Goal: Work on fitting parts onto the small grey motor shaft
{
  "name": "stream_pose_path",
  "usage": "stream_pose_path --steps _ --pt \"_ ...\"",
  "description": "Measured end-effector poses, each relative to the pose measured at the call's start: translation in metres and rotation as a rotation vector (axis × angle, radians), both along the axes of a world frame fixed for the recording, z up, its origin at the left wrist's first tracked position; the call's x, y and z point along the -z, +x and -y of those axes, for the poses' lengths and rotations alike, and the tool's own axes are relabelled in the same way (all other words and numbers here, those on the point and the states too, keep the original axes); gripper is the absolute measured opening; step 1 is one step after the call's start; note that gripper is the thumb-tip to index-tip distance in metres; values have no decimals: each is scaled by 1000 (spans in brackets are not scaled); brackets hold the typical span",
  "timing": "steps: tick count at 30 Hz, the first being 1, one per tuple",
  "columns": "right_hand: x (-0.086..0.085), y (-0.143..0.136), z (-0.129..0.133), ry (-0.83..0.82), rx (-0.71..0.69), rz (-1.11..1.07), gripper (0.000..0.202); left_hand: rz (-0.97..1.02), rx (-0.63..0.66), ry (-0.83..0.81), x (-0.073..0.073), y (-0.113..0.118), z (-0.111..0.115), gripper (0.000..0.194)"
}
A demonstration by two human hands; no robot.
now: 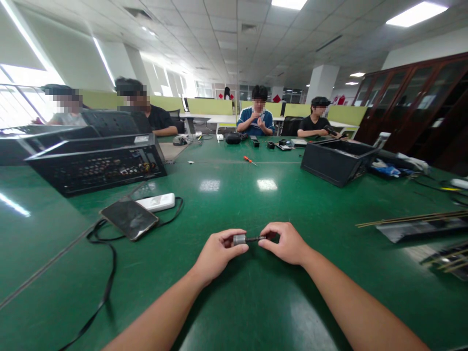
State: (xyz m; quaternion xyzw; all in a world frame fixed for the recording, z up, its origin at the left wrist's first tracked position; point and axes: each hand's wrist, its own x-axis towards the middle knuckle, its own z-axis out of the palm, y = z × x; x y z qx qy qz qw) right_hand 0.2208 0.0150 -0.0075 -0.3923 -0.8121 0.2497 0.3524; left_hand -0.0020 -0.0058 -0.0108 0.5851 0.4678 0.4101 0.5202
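Over the green table (234,302) my two hands meet just above the surface. My left hand (215,253) pinches a small silver cylindrical part (239,239) between thumb and fingers. A thin dark shaft (254,239) sticks out of that part to the right, and my right hand (287,243) grips its other end. Both hands are closed on this one small piece.
A phone (129,218), a white power bank (158,201) and a black cable (106,282) lie to the left. Black computer cases stand at the left (95,163) and the right (334,161). An orange screwdriver (249,160) lies further off. Several people sit at the far side.
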Motion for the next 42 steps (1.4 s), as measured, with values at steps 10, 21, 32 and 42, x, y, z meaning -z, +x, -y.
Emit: stream_pose_path --steps 10,21,32,42 --pt "-1 2 -1 1 -1 4 8 9 -5 -7 -1 0 -2 46" --pt "-1 4 -2 0 7 -1 8 -4 -17 0 -4 0 0 45" --pt "0 6 -3 1 7 6 8 56 -30 -34 -2 -1 -1 46" --pt "-2 8 -4 11 16 21 8 87 -21 -41 0 -3 -1 42"
